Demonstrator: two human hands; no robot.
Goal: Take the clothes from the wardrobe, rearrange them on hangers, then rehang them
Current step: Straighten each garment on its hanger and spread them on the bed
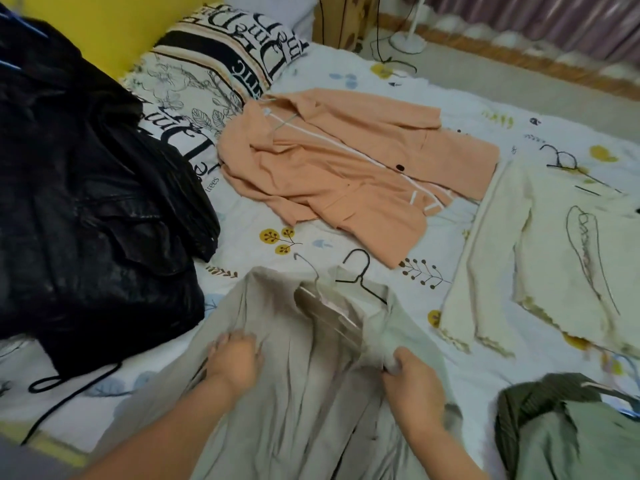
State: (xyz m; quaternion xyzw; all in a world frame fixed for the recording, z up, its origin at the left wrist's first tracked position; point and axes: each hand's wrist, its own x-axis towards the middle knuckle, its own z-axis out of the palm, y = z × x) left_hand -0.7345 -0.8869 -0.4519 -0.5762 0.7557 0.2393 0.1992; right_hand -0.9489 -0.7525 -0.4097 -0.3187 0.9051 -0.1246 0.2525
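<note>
A beige-grey garment (298, 393) lies spread on the bed in front of me. Two hangers stick out of its collar: a clear one (325, 306) and a black one (360, 275). My left hand (235, 358) grips a fold of the garment's left front. My right hand (412, 379) pinches the fabric of its right front edge. An orange jacket (346, 174) on a pale hanger lies farther back. A cream cardigan (554, 258) lies flat at the right.
A heap of black clothes (90, 202) fills the left of the bed, with a black cord trailing below it. Green garments (571, 431) lie at the lower right. Patterned pillows (214, 64) sit at the head; a white fan base (407, 41) stands on the floor.
</note>
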